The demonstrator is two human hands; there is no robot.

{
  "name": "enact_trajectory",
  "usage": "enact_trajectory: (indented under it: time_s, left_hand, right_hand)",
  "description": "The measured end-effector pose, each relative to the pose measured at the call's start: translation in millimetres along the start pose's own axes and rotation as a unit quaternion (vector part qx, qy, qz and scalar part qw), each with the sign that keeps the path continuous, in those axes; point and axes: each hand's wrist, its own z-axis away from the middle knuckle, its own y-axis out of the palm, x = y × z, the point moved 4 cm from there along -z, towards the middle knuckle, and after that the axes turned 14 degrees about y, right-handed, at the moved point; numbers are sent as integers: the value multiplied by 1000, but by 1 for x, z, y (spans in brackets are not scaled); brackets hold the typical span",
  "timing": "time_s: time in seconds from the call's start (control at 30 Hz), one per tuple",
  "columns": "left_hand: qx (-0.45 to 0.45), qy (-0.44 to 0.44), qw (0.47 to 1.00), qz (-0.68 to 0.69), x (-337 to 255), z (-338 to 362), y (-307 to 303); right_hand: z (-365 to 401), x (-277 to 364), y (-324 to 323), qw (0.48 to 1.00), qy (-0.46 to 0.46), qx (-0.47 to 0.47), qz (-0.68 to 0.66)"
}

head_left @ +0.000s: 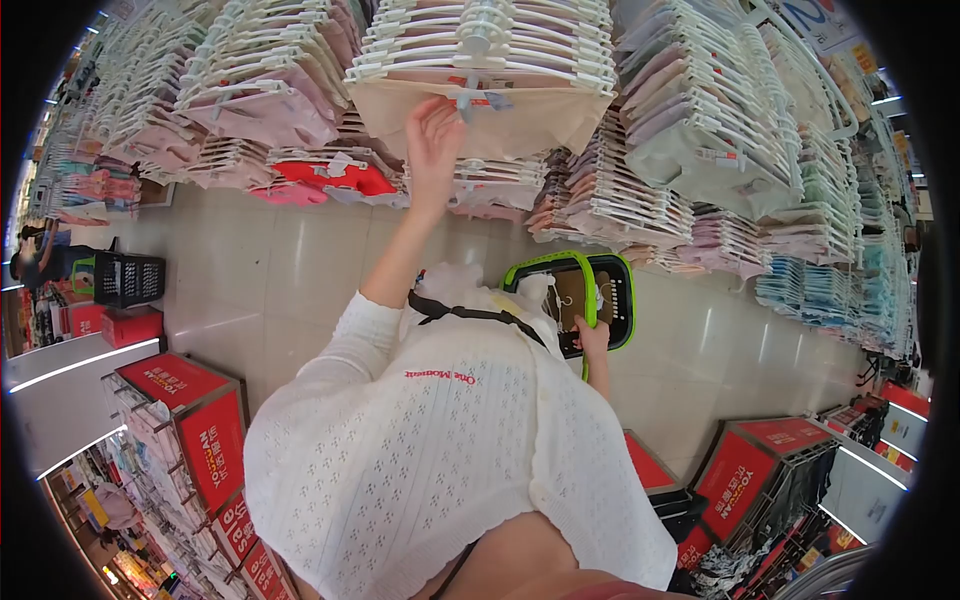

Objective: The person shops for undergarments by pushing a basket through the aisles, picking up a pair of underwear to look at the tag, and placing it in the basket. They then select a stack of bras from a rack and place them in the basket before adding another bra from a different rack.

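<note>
Left hand (434, 135) beside beige garment (550, 125), fingers loosely apart; light touch best, sparing hangers (410, 55); right hand (594, 340) clamped on basket handle (590, 298); best kept level.

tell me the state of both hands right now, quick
left hand: raised at the front beige garment, fingers bent, can't tell if it grips anything
right hand: closed on the basket's green handle

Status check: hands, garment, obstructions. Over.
Left hand loosely open at beige garment, contact unclear. Right hand closed on green basket handle. Garment hanging at rack front. No obstruction seen at left hand.
</note>
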Motion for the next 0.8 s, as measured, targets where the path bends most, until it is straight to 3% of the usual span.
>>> enact_trajectory:
  time_s: [0.2, 0.43, 0.6, 0.73, 0.8]
  left_hand:
    - [48, -86, 989, 108, 5, -5, 14]
    - [65, -132, 983, 108, 2, 1, 12]
    - [167, -132, 975, 57, -14, 7, 13]
    - [177, -138, 974, 25, -24, 12, 13]
    - [126, -144, 977, 90, -27, 14, 15]
  right_hand:
    - [0, -3, 1, 1000, -17, -5, -13]
    - [0, -7, 1, 1000, -2, -6, -25]
    - [-3, -4, -3, 1000, -15, -1, -7]
    - [-3, 1, -4, 1000, -18, 3, -14]
    - [-5, 2, -5, 1000, -20, 3, -9]
